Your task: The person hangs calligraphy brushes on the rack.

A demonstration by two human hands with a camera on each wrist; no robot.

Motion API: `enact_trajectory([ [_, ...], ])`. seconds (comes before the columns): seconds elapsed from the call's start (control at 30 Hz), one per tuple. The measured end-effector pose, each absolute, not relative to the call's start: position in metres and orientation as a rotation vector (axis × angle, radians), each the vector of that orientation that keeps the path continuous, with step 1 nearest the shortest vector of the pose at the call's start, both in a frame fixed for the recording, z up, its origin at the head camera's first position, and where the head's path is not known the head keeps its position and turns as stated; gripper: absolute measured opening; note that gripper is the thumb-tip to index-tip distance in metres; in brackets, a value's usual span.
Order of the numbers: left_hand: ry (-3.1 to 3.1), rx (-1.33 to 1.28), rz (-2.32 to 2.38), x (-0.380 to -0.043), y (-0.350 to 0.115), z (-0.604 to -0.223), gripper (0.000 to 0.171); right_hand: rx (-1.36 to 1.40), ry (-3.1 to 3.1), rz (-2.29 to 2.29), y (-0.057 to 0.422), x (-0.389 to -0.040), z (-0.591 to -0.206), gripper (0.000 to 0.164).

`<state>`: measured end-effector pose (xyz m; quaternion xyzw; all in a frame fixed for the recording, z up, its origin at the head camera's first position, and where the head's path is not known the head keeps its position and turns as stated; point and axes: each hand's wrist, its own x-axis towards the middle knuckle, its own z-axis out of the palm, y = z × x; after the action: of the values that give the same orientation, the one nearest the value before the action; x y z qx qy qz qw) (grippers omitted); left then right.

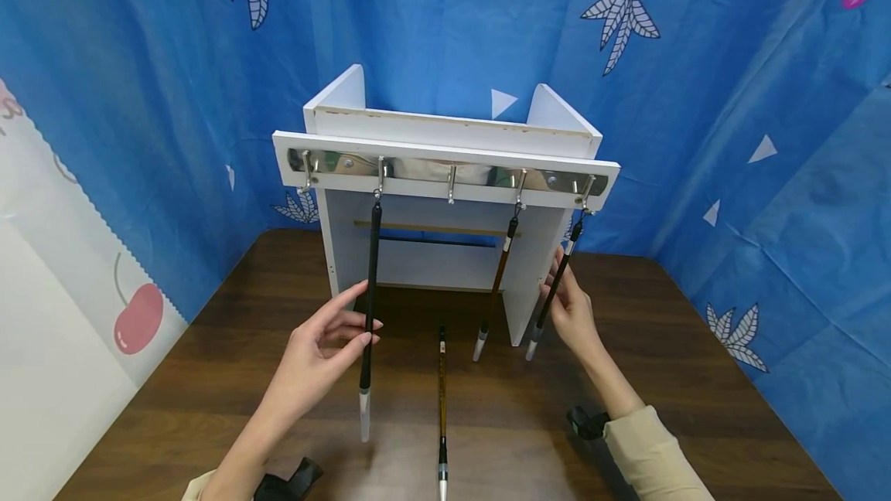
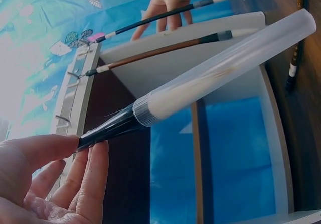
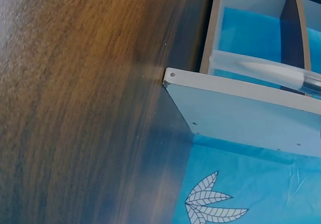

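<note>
My left hand pinches a black calligraphy brush between thumb and fingers. Its loop hangs from the second hook on the white rack. In the left wrist view, its clear cap covers pale bristles. At the rack's right side, my right hand is just behind a dark brush on the far-right hook; the left wrist view shows its fingers extended along the outer side panel. A brown brush hangs from the fourth hook. Another brush lies on the table below.
The far-left hook and middle hook bear no brush. The rack stands on a dark wooden table, its side panel upright. A blue patterned cloth hangs behind and around the table.
</note>
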<state>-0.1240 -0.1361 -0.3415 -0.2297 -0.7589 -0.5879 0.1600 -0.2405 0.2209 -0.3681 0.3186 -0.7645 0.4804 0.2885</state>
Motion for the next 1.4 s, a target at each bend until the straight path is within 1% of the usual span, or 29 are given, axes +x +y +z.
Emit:
enact_trajectory([
  [0.2, -2.172, -0.650, -1.677, -0.124, -0.137, -0.341, 0.061, 0.835, -2.047, 1.326, 0.221, -0.240, -0.368, 0.071],
  [0.47, -2.180, -0.644, -1.689, -0.123, -0.137, -0.343, 0.060, 0.839, -2.027, 1.203, 0.220, -0.240, -0.369, 0.073],
  [0.63, -2.177, -0.648, -1.691, -0.124, -0.138, -0.343, 0.060, 0.845, -2.013, 1.205, 0.220, -0.240, -0.369, 0.074],
  [0.97, -2.180, -0.654, -1.681, -0.127, -0.140, -0.346, 0.060, 0.843, -2.039, 1.328, 0.220, -0.239, -0.369, 0.070],
  [1.4, -2.215, -0.636, -1.658, -0.133, -0.140, -0.350, 0.062, 0.841, -2.019, 1.195, 0.219, -0.239, -0.370, 0.073],
])
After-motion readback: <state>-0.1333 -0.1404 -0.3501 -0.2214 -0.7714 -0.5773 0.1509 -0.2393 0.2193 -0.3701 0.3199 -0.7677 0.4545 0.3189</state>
